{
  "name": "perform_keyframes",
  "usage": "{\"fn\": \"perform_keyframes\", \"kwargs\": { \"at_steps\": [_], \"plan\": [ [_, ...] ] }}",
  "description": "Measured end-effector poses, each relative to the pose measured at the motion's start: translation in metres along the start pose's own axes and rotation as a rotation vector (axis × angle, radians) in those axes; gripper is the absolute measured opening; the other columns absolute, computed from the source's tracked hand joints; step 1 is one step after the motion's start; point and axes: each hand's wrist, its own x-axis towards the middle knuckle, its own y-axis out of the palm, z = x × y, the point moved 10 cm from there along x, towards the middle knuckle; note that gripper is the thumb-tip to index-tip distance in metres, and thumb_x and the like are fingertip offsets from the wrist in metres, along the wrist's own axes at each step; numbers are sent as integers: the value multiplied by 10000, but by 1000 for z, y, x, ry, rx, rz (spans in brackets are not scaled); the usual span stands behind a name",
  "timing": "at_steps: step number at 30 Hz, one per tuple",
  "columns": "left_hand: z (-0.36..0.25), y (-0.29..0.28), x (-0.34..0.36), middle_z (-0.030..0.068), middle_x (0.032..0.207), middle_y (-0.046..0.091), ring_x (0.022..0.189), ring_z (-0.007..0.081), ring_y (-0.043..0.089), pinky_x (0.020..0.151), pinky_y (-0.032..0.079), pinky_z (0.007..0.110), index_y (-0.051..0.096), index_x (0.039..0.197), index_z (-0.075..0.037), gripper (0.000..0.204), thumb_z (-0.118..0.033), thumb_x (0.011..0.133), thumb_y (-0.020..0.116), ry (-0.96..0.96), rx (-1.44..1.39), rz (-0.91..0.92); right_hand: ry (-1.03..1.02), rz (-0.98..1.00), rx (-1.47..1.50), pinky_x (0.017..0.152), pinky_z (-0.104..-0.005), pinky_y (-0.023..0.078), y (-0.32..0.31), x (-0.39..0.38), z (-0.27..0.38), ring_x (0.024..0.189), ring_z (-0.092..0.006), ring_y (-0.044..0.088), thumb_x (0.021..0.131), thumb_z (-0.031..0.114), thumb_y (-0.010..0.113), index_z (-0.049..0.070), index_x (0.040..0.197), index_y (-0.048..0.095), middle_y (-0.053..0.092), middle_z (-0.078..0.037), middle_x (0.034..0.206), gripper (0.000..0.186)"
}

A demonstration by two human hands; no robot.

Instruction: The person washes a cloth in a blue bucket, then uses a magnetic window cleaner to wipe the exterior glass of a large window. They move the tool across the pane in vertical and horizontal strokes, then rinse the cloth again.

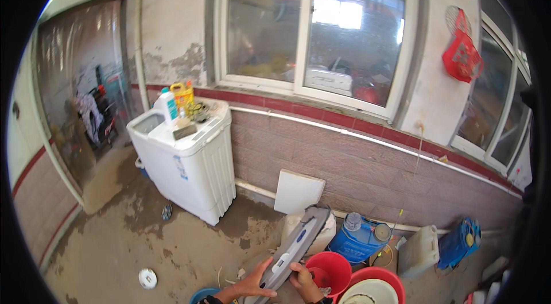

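Brownish tiled cladding [321, 155] covers the lower wall under a wide sliding window [261, 28], and a damp, patchy concrete floor [115, 258] runs up to it. Toward the floor's left side, close to that wall, stands a white washing machine [201, 195]. Along the floor's wall edge, a white panel [298, 190] leans against the cladding, with a blue jerrycan [356, 244] and a whitish canister [422, 249] farther right. Nearer than these sit a wide red tub [401, 288] with a cream basin in it, and a red bucket [330, 266]. Just left of the bucket, a long grey device [293, 246] is held up at a slant, its dark end pointing away. The left hand [251, 282] pinches its left edge between thumb and fingers; the right hand [305, 284] grips its right edge, thumb on top. Toward the machine top's back edge stand a yellow jug [183, 94] and a white bottle [168, 104] with a teal cap. Smallest is a white disc [147, 279] lying on the floor, well apart from the left hand.
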Motion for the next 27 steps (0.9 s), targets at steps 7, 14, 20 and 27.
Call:
{"fn": "perform_keyframes", "kwargs": {
  "at_steps": [7,14,20,27],
  "plan": [
    [-54,-29,77,252,1450,297,1377,381,308,1146,266,459,92,1574,-55,1244,-427,649,835,72,160,-166,-44,142,-161,1024,-373,455,49,49,78,1147,-213,580,831,258,733,21,1319,493,610,-91,1210,593],
    [-31,-73,136,167,1537,277,1366,306,340,1108,302,450,182,1572,-91,1136,-401,667,796,-9,-229,-266,-48,-222,-631,989,-419,468,-1,84,128,1244,-231,529,948,452,633,92,1503,285,475,-110,1412,747],
    [-13,-102,179,133,1541,294,1169,222,548,921,500,352,194,1568,-84,1012,-161,734,762,-42,-519,-164,67,-397,-622,769,-289,519,-98,75,128,968,-164,655,959,290,643,61,1287,550,655,-63,1130,411],
    [-20,-192,257,170,1407,351,1348,317,337,1124,289,419,255,1536,-65,1104,-402,653,826,67,40,-157,-43,-568,-934,694,-270,507,-132,103,150,842,-148,657,978,262,610,45,1184,613,682,-56,1000,299]
  ]
}}
